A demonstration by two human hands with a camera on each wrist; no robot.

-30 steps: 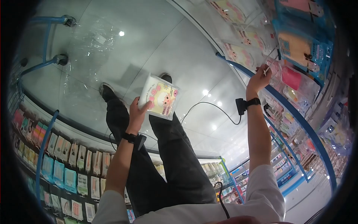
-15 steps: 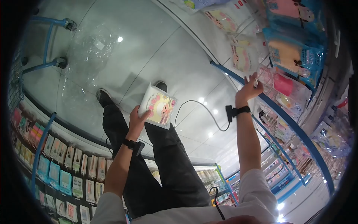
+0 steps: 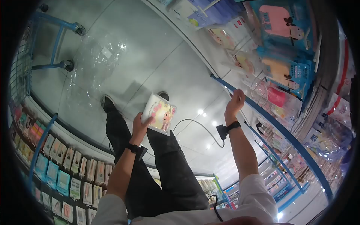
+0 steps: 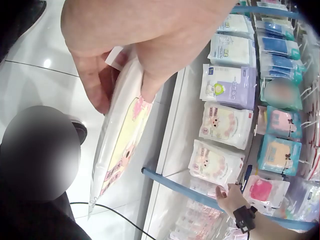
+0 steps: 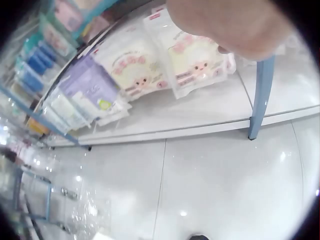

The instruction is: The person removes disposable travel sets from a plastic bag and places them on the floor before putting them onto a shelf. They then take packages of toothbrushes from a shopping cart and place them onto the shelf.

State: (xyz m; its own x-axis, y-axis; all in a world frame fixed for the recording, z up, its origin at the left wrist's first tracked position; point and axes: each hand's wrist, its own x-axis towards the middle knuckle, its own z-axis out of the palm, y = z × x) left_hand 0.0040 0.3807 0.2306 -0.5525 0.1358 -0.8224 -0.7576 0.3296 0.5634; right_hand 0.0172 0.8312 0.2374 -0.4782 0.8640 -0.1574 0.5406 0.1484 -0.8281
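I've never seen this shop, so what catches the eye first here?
A flat packet with a pink cartoon print, held in the left hand over the glossy floor. To the right, the right hand reaches at a blue-railed rack hung with bright packets.

The head view looks steeply down past both arms to the floor (image 3: 157,48). The left wrist view sits close behind its hand, facing the hanging packets (image 4: 227,122); the right wrist view shares those packets (image 5: 192,60).
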